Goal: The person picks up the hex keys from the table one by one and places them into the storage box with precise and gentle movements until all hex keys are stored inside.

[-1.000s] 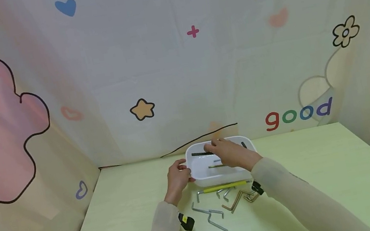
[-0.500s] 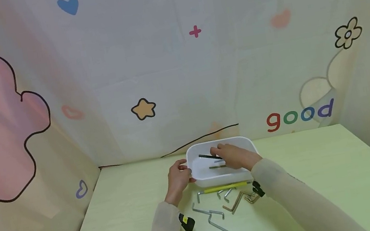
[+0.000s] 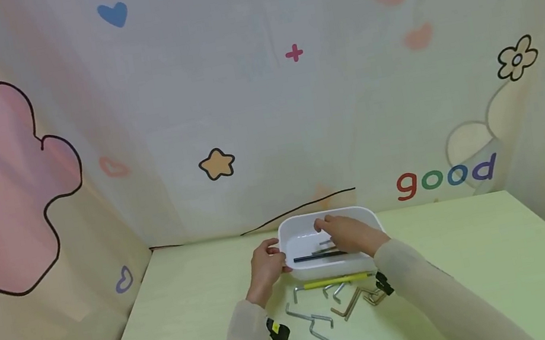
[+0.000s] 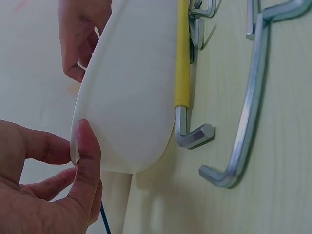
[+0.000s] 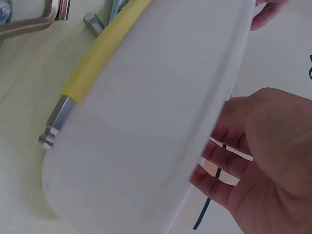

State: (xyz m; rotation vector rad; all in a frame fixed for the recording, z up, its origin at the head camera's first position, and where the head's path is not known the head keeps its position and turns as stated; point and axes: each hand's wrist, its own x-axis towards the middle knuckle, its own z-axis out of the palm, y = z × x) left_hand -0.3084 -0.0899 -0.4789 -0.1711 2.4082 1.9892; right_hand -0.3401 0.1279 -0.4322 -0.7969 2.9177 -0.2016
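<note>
The tray is pinched at its nine-o'clock rim by the left grip; whether anything is held by the right grip cannot be told. Inside, toward six o'clock, the black key seems light, stiff, slippery, best pinched mid-shaft.

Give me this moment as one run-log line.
left hand: pinches white tray | right hand: inside tray, grip unclear | black bar: in tray | yellow-sleeved hex key: outside, along tray's near side

Head view faces forward and down, farther off; close wrist views, seemingly tilted, share the tub.
</note>
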